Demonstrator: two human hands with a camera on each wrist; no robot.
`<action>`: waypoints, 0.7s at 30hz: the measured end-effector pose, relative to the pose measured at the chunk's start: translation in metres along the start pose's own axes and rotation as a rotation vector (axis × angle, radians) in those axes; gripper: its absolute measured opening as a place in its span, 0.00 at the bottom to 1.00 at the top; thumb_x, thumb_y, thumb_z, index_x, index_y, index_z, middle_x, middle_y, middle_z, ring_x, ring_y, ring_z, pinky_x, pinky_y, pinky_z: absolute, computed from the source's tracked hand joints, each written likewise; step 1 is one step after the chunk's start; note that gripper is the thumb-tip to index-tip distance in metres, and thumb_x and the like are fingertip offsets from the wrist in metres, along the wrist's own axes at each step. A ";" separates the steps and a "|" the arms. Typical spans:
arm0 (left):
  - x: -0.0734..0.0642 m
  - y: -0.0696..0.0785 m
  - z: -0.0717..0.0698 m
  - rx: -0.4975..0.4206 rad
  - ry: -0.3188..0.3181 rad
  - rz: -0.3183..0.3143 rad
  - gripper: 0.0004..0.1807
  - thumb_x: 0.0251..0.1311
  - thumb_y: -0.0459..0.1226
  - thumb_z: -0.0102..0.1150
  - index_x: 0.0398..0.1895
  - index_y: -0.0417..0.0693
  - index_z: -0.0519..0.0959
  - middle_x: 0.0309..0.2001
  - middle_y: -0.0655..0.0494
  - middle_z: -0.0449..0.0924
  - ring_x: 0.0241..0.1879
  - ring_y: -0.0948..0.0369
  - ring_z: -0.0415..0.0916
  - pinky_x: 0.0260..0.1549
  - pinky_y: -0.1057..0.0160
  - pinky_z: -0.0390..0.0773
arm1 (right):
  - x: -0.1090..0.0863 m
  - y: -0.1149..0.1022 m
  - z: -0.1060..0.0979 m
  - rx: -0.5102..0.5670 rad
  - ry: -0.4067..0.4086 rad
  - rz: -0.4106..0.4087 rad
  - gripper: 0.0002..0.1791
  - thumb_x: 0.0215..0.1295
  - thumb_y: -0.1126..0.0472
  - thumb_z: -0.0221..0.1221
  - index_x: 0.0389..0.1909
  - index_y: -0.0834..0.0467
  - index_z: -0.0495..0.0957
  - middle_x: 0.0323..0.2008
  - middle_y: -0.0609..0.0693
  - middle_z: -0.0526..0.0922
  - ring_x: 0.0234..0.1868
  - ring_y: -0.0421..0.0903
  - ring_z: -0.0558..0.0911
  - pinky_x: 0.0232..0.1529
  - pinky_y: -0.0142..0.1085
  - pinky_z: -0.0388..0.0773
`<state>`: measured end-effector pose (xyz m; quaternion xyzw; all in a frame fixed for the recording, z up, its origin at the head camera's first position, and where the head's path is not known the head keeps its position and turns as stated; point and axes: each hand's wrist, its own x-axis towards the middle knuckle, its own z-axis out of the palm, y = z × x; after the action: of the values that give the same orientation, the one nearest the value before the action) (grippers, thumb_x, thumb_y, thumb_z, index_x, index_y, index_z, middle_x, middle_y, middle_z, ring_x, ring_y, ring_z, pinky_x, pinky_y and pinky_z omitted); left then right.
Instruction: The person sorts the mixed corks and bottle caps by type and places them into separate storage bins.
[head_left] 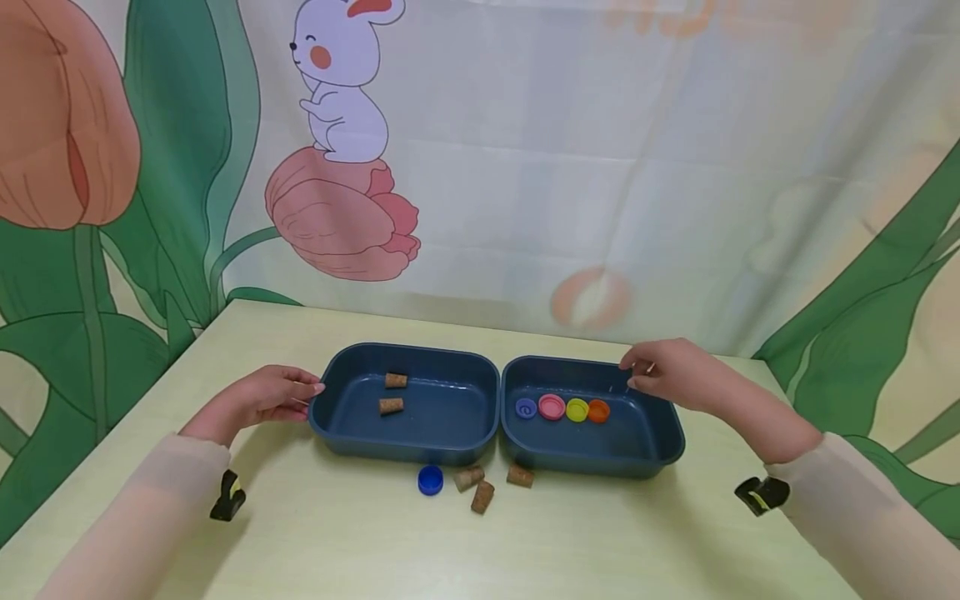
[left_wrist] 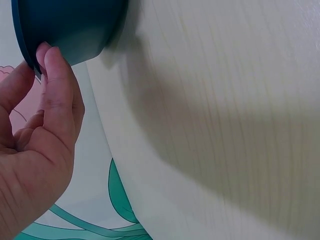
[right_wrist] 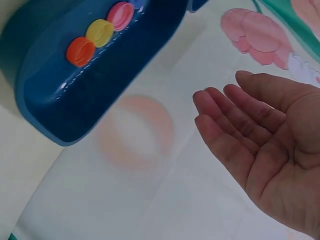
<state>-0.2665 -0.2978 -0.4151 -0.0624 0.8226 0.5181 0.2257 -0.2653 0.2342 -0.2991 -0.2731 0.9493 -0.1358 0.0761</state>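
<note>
My left hand pinches the rim of the left dark blue bin at its left end, thumb and fingertips on either side of the edge in the left wrist view. Two corks lie inside that bin. Over the far right corner of the right dark blue bin hovers my right hand, its fingers relaxed and apart from the bin, with nothing in the palm. A row of bottle caps lies in the right bin: purple, pink, yellow and orange.
In front of the bins, on the pale wooden table, are a blue bottle cap and three corks. The two bins stand side by side. Behind the table hangs a printed cloth with tulips and a rabbit.
</note>
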 end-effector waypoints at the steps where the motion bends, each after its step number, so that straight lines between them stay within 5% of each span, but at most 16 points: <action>1: 0.000 0.000 0.000 -0.001 -0.001 0.000 0.28 0.77 0.39 0.51 0.68 0.25 0.63 0.36 0.58 0.82 0.32 0.66 0.82 0.38 0.68 0.87 | -0.003 -0.001 0.000 0.007 0.009 -0.007 0.14 0.70 0.65 0.62 0.51 0.68 0.81 0.41 0.59 0.88 0.40 0.50 0.86 0.43 0.44 0.86; 21: 0.003 -0.004 -0.002 -0.003 -0.006 0.006 0.28 0.77 0.40 0.51 0.68 0.26 0.64 0.35 0.58 0.82 0.32 0.67 0.81 0.38 0.69 0.87 | -0.035 -0.028 0.026 0.124 0.119 -0.024 0.13 0.71 0.62 0.62 0.52 0.63 0.82 0.41 0.52 0.89 0.37 0.41 0.85 0.38 0.30 0.83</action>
<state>-0.2686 -0.3007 -0.4187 -0.0589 0.8212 0.5204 0.2264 -0.2159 0.2246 -0.3131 -0.2706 0.9386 -0.2110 0.0347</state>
